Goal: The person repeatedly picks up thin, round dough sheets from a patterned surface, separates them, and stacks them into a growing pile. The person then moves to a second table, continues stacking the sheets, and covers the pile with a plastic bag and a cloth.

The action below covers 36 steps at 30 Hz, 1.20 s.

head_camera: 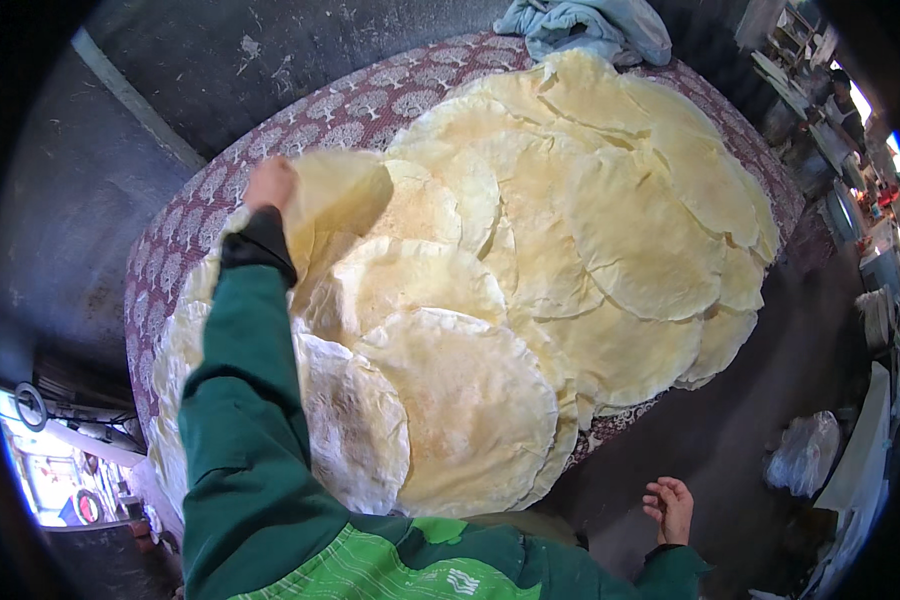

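Note:
Many thin round flatbread sheets (465,405) lie overlapping on a maroon cloth with a white tree pattern (345,112). My left hand (271,184), at the upper left of the spread, grips the edge of one thin sheet (337,184), which is lifted and casts a shadow on those beneath; its fingertips are partly hidden. My right hand (669,510) is off to the lower right, away from the sheets, with fingers loosely curled and nothing seen in it. Both arms wear green sleeves with dark cuffs.
A pale blue cloth (570,30) is bunched at the far edge of the patterned cloth. A clear plastic bag (804,454) lies on the right. Shelves and clutter line the right rim. A dark wall (217,67) stands beyond the spread, and a bright opening shows at lower left.

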Tool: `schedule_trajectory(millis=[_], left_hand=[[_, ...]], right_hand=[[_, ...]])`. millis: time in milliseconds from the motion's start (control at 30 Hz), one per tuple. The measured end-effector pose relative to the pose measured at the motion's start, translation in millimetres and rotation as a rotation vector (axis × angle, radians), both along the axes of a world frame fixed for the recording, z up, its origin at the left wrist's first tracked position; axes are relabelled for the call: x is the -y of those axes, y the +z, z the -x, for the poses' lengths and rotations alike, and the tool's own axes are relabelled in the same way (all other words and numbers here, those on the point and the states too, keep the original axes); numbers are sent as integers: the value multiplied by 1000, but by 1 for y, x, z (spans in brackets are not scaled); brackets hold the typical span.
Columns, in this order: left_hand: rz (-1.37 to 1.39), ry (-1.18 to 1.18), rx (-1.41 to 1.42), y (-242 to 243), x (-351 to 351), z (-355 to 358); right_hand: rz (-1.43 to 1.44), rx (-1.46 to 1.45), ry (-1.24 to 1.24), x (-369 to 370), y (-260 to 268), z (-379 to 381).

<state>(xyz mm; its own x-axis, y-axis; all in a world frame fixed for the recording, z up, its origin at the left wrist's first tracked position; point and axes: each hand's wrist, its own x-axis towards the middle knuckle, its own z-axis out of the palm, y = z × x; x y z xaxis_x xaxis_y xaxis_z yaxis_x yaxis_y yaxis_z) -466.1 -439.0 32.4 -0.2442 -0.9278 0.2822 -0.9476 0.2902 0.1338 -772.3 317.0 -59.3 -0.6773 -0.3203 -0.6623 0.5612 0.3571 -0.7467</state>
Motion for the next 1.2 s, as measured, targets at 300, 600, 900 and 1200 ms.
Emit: schedule_trajectory(millis=[300, 600, 900, 1200], left_hand=[[296, -330, 87, 18, -64, 94], [-317, -743, 16, -133, -125, 130], [-482, -882, -164, -35, -246, 235], [-686, -112, -918, -132, -417, 337]], right_hand=[[-64, -28, 189, 38, 7, 8], [-56, -103, 263, 46, 40, 68], [-76, -897, 452, 117, 26, 240], [-130, -1605, 741, 271, 6, 416]])
